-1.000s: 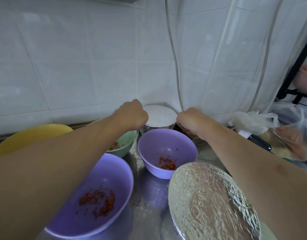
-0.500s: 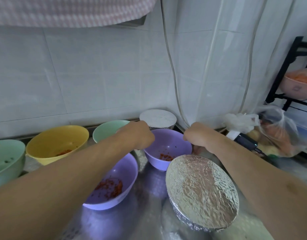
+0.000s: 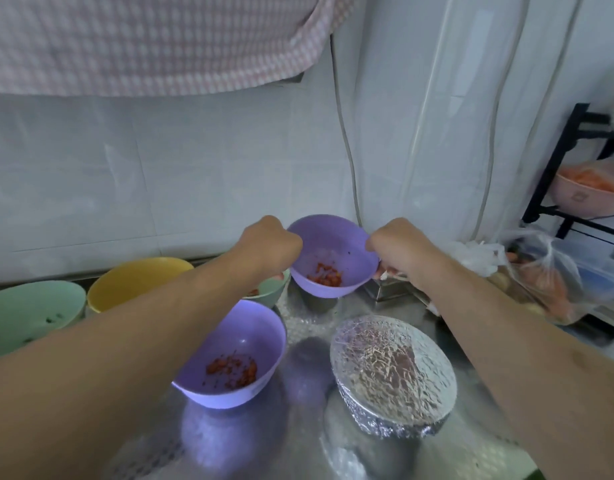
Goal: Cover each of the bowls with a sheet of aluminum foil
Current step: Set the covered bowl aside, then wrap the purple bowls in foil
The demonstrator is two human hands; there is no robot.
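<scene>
Both grips were closed on the far purple plastic bowl [image 3: 333, 258] with red bits in its bottom: the left hand [image 3: 269, 245] curled over its left rim and the right hand [image 3: 399, 249] over its right rim, probably to carry it level. That bowl sat between the two grips, seemingly raised above the shiny metal table [image 3: 305, 327]. Nearer than it stood a second uncovered purple bowl [image 3: 236, 355] and a foil-covered round bowl [image 3: 393, 375]; to its left, yellow [image 3: 136, 282] and pale green [image 3: 28, 310] bowls waited uncovered.

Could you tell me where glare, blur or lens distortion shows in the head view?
Head view: glare sparkles on the crinkled foil-covered bowl; the shiny metal counter mirrors the near purple plastic bowl; forearms bulge at the wide-angle edges; the hanging checked cloth looks soft.
</scene>
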